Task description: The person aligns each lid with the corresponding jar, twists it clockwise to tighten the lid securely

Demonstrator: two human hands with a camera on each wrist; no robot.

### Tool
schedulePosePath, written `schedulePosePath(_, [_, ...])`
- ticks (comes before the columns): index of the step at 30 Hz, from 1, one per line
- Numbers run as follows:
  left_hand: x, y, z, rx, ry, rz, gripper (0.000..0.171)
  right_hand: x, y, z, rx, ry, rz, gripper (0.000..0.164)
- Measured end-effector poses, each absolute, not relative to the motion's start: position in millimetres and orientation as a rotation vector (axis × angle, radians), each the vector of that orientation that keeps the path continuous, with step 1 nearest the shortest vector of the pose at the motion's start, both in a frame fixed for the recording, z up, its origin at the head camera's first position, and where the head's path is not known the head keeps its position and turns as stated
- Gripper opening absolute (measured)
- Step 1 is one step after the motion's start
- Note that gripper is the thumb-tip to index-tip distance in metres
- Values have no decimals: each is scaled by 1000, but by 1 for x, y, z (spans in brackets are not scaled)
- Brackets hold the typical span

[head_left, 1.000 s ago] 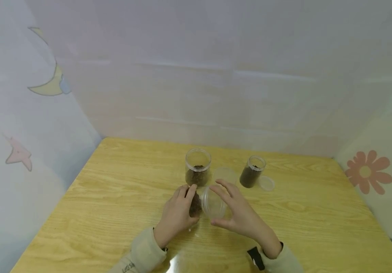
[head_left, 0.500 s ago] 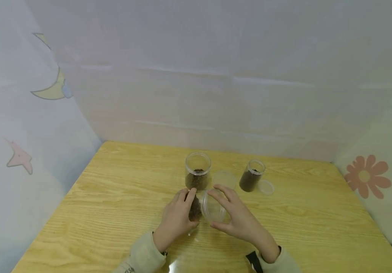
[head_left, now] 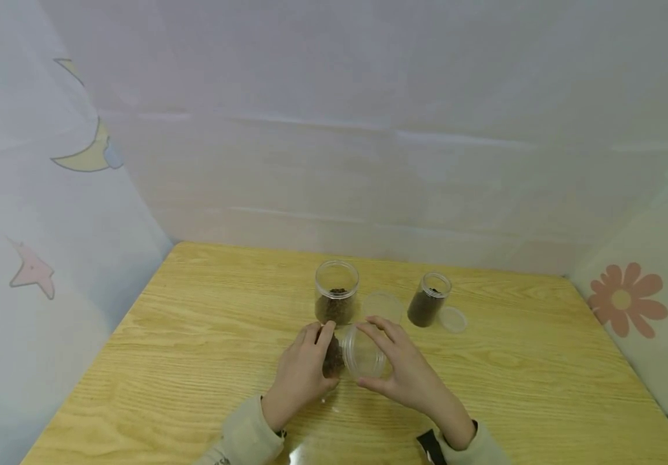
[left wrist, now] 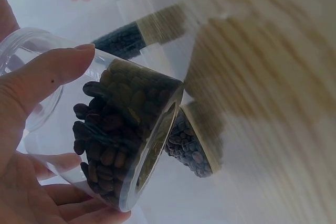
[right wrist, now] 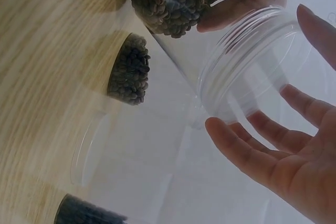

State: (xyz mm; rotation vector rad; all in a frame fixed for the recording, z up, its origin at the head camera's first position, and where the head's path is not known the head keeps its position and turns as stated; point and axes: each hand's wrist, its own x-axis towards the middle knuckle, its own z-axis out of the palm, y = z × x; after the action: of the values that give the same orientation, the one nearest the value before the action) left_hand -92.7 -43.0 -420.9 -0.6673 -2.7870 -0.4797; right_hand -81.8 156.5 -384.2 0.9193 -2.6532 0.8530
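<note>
My left hand (head_left: 302, 365) grips a clear plastic jar (left wrist: 131, 72), holding it tipped over to the right above the table. Dark coffee beans (left wrist: 113, 135) are heaped at the base end of this jar. At its mouth is a clear round lid (right wrist: 257, 59) beside ridged rings. Around the lid's edge my right hand (head_left: 406, 368) curls, thumb on the near side and fingers on the far side. In the right wrist view the fingertips (right wrist: 214, 125) are right at the rim.
Behind the hands stands a wide open jar (head_left: 336, 294) partly filled with beans, with a clear lid (head_left: 382, 303) lying beside it. Farther right is a narrower open jar (head_left: 427, 303) of dark contents, its small lid (head_left: 453, 320) next to it. Cloth walls (head_left: 334, 161) enclose the wooden table (head_left: 194, 336).
The head view has tilted slightly, so the whole scene sits a little lower than one second ago. Both hands keep nearly the same hold on the jar and lid.
</note>
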Motion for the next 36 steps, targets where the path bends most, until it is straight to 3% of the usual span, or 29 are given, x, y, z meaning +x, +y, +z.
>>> schedulePosePath(36, [-91,-41,-425,-658,-2744,-458,88,-74,143,-381,501,-2771,972,74])
